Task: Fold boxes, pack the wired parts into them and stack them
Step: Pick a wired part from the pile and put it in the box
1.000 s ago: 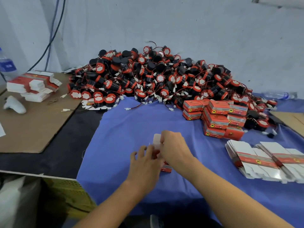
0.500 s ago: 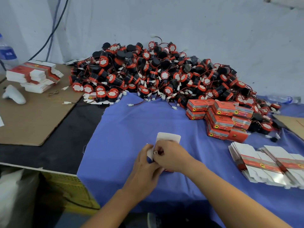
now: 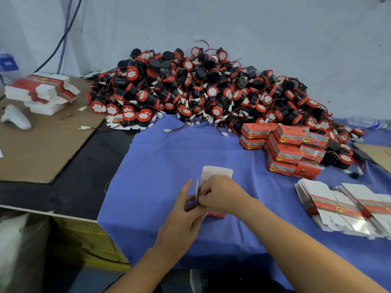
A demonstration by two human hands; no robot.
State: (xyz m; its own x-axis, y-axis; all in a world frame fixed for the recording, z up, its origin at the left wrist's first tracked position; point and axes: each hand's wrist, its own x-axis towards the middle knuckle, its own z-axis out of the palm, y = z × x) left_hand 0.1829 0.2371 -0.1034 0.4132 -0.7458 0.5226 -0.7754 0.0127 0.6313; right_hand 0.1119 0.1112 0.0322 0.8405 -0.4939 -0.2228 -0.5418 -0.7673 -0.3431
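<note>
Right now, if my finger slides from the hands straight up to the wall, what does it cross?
Right hand → box with its flap up → blue cloth → pile of wired parts → wall.

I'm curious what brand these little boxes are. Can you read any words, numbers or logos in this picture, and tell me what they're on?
No wording is sharp enough to quote.
On the stacked red boxes: print too blurred; only a round yellow emblem with a dark figure shows.
On the flat box blanks: same yellow emblem on the red band, wording blurred.
On the box being folded: print too small.
On the bottle label: blue, illegible.
</note>
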